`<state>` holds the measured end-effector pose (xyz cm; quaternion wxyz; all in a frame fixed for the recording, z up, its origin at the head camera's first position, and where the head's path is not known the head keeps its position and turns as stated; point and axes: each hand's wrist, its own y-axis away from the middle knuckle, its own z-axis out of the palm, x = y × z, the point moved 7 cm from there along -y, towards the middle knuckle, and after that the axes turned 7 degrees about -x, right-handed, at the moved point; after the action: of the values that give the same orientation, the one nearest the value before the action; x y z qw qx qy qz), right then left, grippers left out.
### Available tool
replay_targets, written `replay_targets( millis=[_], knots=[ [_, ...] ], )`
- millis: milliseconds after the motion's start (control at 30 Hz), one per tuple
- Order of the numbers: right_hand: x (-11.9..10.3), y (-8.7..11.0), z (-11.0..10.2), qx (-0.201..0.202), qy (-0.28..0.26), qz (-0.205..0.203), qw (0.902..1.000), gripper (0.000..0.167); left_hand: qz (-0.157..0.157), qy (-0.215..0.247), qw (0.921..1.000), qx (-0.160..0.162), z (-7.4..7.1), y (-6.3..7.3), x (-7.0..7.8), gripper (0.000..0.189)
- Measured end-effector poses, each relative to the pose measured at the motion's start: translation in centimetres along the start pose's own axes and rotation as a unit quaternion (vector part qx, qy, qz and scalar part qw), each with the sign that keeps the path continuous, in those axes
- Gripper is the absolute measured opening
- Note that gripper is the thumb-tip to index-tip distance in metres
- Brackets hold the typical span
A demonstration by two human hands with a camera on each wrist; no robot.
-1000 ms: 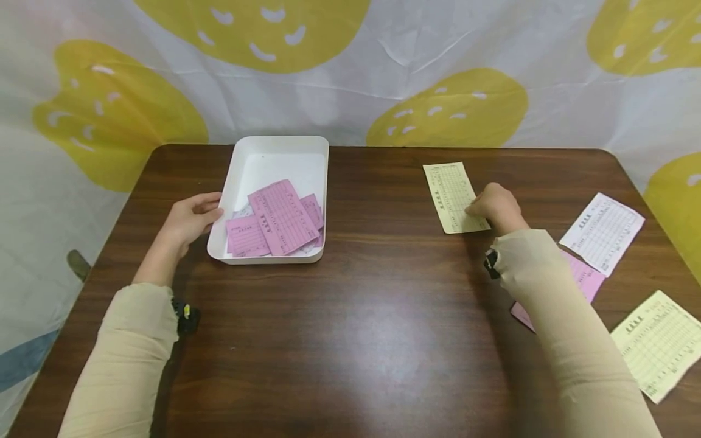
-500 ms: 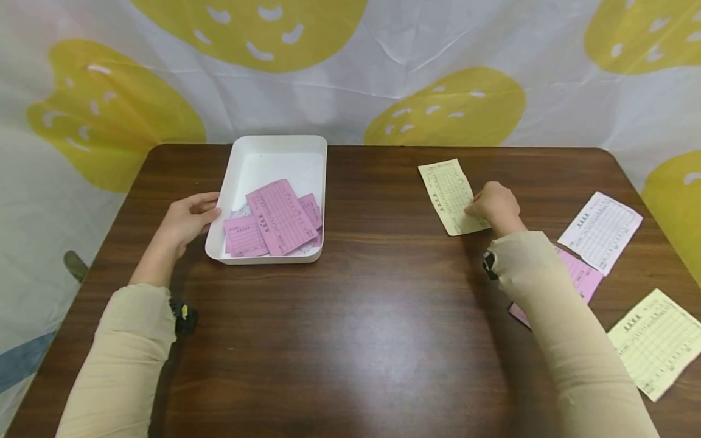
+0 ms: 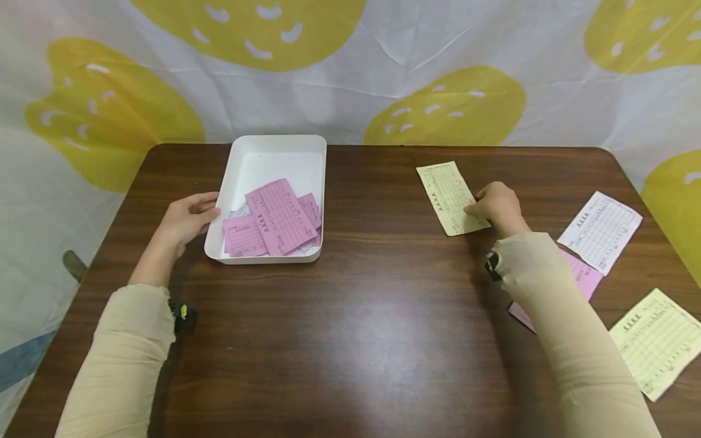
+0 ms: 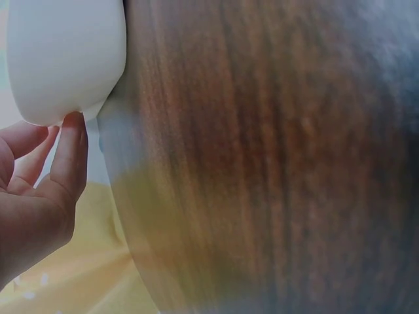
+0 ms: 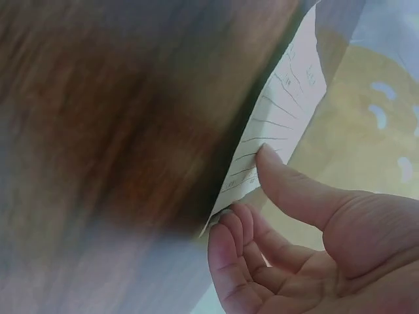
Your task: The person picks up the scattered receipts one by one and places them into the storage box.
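My right hand (image 3: 495, 207) pinches the near right corner of a yellow receipt slip (image 3: 446, 194) with printed ruled lines. In the right wrist view the thumb (image 5: 294, 190) lies on the slip's printed face and the curled fingers (image 5: 226, 248) are at its underside. At the left, a white plastic tray (image 3: 241, 158) holds several pink receipt slips (image 3: 279, 219), with whitish ones partly hidden beneath. My left hand (image 3: 183, 222) rests its thumb and fingertips against the tray's left side. The left wrist view has those fingertips right at the white wall (image 4: 65, 65).
To the right lie a white slip (image 3: 600, 234), a pink slip (image 3: 586, 274) partly under it and behind my forearm, and a larger yellow slip (image 3: 654, 344) near the table's right edge. A patterned cloth (image 3: 339, 91) stands behind the dark wooden table (image 3: 350, 340).
The far end of the yellow receipt slip has swung slightly left in the right hand's pinch. Both hands and the tray have stayed nearly in place.
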<state>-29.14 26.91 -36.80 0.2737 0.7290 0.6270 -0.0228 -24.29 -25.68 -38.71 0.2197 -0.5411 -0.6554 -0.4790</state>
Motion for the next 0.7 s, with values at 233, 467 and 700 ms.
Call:
replay_targets(
  millis=[233, 467, 700],
  knots=[
    [-0.1, 0.1, -0.3, 0.002, -0.002, 0.01, 0.9999, 0.042, 0.0, 0.001, 1.0, 0.001, 0.0, 0.1, -0.1, 0.052],
    [0.7, -0.2, 0.1, -0.048, -0.056, 0.001, 0.9972, 0.044, 0.007, -0.002, 1.0, 0.001, 0.0, 0.0, -0.1, 0.052],
    [1.1, -0.6, 0.4, -0.045, -0.065, -0.017, 0.9967, 0.045, 0.007, -0.005, 1.0, 0.0, -0.1, 0.0, 0.0, 0.052]
  ],
)
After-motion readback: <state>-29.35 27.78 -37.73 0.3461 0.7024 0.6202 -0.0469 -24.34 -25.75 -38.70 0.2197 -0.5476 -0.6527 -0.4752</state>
